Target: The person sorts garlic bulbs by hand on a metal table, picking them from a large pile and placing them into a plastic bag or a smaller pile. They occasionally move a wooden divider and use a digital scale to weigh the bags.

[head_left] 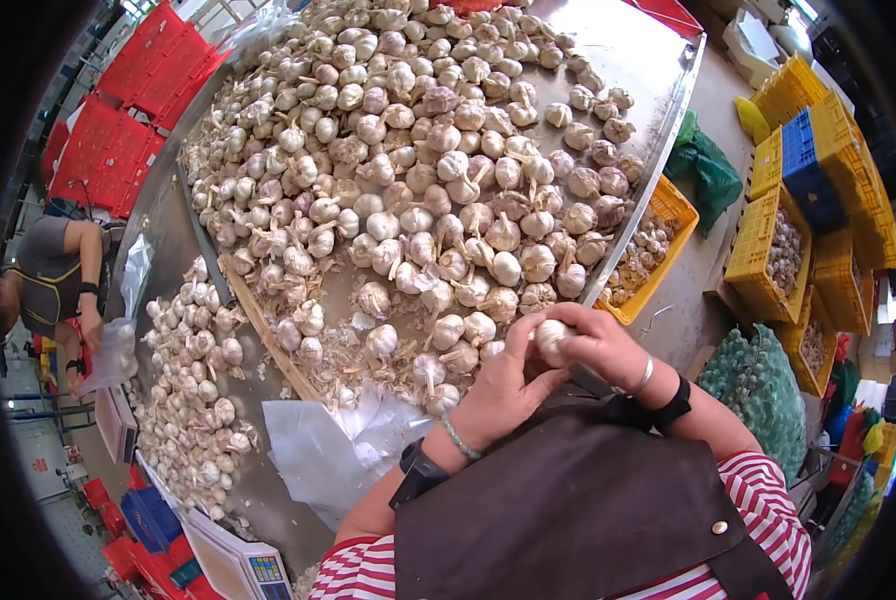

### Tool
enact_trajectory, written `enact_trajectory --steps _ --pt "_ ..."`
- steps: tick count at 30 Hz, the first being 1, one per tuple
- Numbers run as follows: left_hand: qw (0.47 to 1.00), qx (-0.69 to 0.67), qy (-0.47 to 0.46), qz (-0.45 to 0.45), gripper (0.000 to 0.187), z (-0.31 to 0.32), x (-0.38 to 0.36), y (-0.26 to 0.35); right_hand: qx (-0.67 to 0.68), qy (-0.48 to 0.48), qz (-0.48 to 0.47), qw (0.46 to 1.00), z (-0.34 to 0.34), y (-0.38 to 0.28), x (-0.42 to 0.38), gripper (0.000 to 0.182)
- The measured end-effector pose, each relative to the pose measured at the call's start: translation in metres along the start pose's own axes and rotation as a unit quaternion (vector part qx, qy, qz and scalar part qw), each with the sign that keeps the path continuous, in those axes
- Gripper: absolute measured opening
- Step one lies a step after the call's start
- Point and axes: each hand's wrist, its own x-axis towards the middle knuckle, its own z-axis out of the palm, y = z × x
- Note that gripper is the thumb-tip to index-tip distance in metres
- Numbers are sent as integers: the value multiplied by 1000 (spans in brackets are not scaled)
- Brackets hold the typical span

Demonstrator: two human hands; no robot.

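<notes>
My left hand and my right hand meet close in front of my apron, at the near edge of a metal table. Between them is a whitish garlic bulb, with the fingers of both hands closed around it. Some of my fingertips are hidden behind the bulb and each other. Just beyond my hands spreads a large heap of garlic bulbs, with loose skins scattered along its near side. Clear plastic bags lie to the left of my left forearm.
A wooden strip divides the heap from a smaller garlic pile. Digital scales stand at lower left. Below the table's right edge sits a yellow crate of garlic; stacked crates and a green net sack stand further right. Another person holds a plastic bag at far left.
</notes>
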Motion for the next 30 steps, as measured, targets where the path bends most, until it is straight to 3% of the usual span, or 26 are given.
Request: enact_trajectory --steps 1,3,5,7,9,11,13,14,15,16,17,19,20,21,22,23,25,26,27,29,30 --pt "991 126 -45 -11 67 -2 7 3 93 7 16 995 -12 10 -4 45" --pt "968 247 53 -1 60 -11 26 -13 329 18 3 944 -41 20 -21 44" --pt "862 489 122 63 52 -28 49 -27 443 196 11 875 -73 45 -34 46" --pt "844 524 96 63 49 -38 75 -48 564 209 -72 796 -122 83 -41 52" --pt "825 557 73 66 46 -36 94 -52 658 236 -50 714 -142 80 -49 60" --pt "769 635 74 12 40 -25 109 -54 616 269 -50 739 -140 67 -42 57" --pt "778 623 76 -8 35 -24 118 -61 432 256 -60 863 -118 34 -25 46" --pt "789 611 69 14 34 -26 119 -64 317 236 -10 919 -113 20 -14 41" --pt "798 598 63 35 34 -30 119 -61 205 223 15 953 -101 3 -2 34" --pt "847 528 55 23 34 -35 113 -58 55 199 -43 978 -96 8 16 35" --pt "846 530 57 22 34 -42 105 -56 -95 170 -99 976 -93 14 32 37" --pt "941 262 169 134 32 -59 81 -55 -385 144 -97 906 -81 -11 54 44" --pt "983 49 173 45 29 -70 64 -43 -430 129 -125 885 -79 -10 71 44" --pt "970 -169 170 -45 27 -81 47 -31 -427 125 -126 887 -74 -12 85 44" --pt "911 -380 156 -20 24 -93 32 -30 -477 101 -107 867 -67 -17 98 37" --pt "852 -505 142 4 21 -100 18 -25 -526 78 -90 842 -65 -20 111 31" --pt "824 -525 213 -13 19 -113 -3 -35 -538 57 -119 833 -62 -6 138 24" --pt "857 -455 240 -21 18 -113 -7 -34 -551 51 -71 830 -57 -7 147 25" --pt "902 -359 238 -18 16 -114 -8 -39 -565 45 -22 824 -52 -8 154 26" --pt "945 -159 254 -130 11 -104 -2 -35 -571 43 -33 819 -47 -6 160 24" --pt "968 -2 239 -78 10 -96 4 -41 -564 49 -43 824 -46 -4 163 25"
